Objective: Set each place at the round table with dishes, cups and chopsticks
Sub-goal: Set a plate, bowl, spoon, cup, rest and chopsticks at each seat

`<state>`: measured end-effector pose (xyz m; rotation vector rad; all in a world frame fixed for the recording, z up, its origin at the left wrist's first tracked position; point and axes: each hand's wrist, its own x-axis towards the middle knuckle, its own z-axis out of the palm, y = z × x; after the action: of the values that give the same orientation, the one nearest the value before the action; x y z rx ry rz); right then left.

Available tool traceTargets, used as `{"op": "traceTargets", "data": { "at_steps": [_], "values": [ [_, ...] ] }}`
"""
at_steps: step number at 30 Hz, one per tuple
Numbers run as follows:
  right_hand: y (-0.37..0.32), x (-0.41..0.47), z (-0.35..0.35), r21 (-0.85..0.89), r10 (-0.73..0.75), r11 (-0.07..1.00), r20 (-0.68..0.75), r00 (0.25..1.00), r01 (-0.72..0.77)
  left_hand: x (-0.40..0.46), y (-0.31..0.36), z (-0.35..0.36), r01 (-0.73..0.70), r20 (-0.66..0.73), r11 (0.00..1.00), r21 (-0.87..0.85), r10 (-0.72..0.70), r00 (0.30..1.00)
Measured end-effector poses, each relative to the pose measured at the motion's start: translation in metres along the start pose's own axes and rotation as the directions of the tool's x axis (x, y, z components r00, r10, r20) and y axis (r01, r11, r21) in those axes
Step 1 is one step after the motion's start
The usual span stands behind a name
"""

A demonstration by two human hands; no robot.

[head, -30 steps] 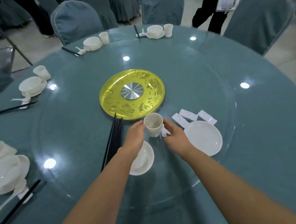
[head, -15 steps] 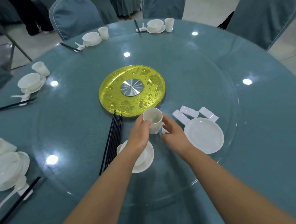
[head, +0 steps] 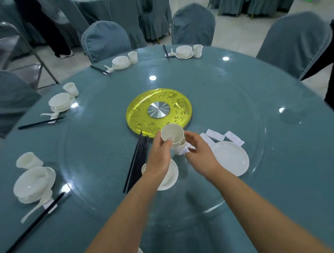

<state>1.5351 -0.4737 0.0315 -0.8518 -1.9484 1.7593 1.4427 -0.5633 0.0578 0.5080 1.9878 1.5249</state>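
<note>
My left hand [head: 160,154] grips a white cup [head: 172,133], tilted and lifted off a stack of cups [head: 180,147] on the glass turntable. My right hand [head: 198,153] steadies the lower cups of that stack. Under my left wrist sits a white bowl on a saucer [head: 170,175]. A bundle of black chopsticks [head: 137,163] lies just left of it. To the right rest a white plate [head: 230,157] and white chopstick rests [head: 222,135].
A yellow disc with a metal hub [head: 158,111] marks the turntable's centre. Set places with bowls, cups, spoons and chopsticks line the left and far rim, such as one place [head: 31,183] and another [head: 185,52]. Covered chairs [head: 294,42] ring the table; people stand beyond.
My left hand has raised and tilted the top cup off the stack. The camera has lifted, showing more of the room and chairs.
</note>
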Motion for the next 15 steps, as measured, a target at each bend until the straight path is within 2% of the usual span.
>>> {"op": "traceTargets", "data": {
  "at_steps": [6,9,15],
  "values": [
    [-0.016,-0.037,0.023,0.012,0.001,1.000,0.115,0.993,-0.003,-0.060,-0.004,-0.027,-0.007,-0.080,1.000,0.007,0.007,0.997],
    [-0.018,-0.058,0.035,-0.020,0.034,0.999,0.192,0.981,-0.031,-0.083,-0.017,-0.044,0.021,-0.131,0.999,-0.035,-0.026,0.991],
    [-0.016,-0.097,0.067,-0.036,0.010,0.999,0.368,0.930,0.004,-0.130,-0.042,-0.076,0.118,-0.266,0.993,-0.016,-0.118,0.957]
  ]
}}
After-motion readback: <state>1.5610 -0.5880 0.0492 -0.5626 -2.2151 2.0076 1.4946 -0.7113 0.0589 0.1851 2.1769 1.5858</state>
